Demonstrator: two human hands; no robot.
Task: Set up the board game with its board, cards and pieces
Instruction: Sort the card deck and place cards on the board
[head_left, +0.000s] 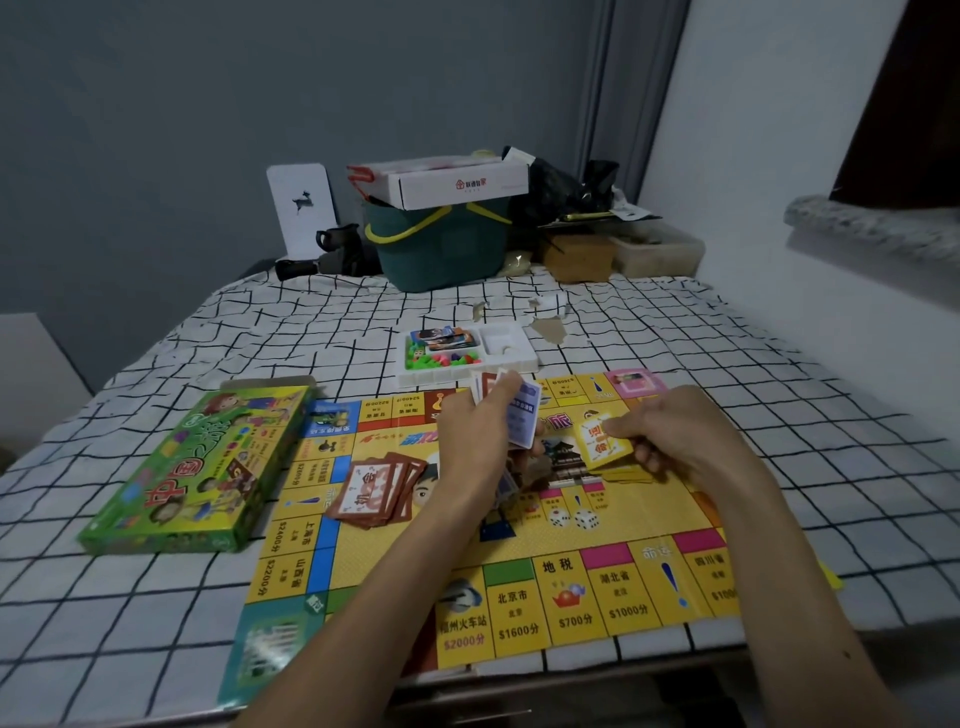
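The board (571, 597) lies flat on the checked cloth (156, 597), its near edge at the table's front. The left hand (478, 421) hovers over the board's middle, fingers curled round a loose fan of blue-faced cards (524, 415) held upright. The right hand (675, 431) sits to its right and pinches a single yellow card (602, 441) between thumb and fingers, the card tilted with its face toward the camera.

What the next move seems to turn on is the small yellow pile (628, 475) on the board: it lies directly beneath the right hand, just toward the person from the pinched card, with its long axis running roughly left to right. The right hand is plainly the nearer one, so the card likely needs only a short drop and a slight flattening to land square on that pile.

A red-backed pile (371, 491) is spread untidily on the board's left half, nearer the left hand. The white tray (511, 358) with coloured pieces rests just beyond the board's far edge, and the green box (197, 467) lies left of the board
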